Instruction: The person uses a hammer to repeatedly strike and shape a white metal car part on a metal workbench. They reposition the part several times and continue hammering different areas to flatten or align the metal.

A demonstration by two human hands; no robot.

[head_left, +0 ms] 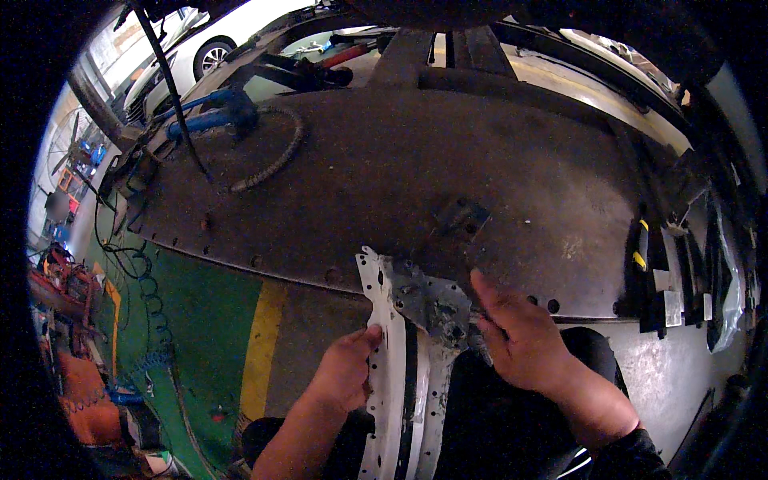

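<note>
A long white metal car-body panel (390, 344) with rows of small holes runs up from my lap to the near edge of a dark steel bench. Its far end carries a torn grey metal piece (432, 308), bent and scuffed. My left hand (348, 368) grips the panel's left edge, thumb on top, the other fingers hidden beneath. Just right of the torn end, my right hand (528, 340) is raised with the index finger stretched forward and the fingers apart. Whether its lower fingers touch the metal is hard to make out. A small flat metal plate (462, 218) lies on the bench beyond.
The brown steel bench top (384, 160) spreads ahead, with a blue tool (208, 120) and a ribbed hose (292, 152) at its far left. A coiled air line (152, 296) hangs at left. A yellow-and-black cutter (642, 244) lies at right. A white car (216, 48) stands behind.
</note>
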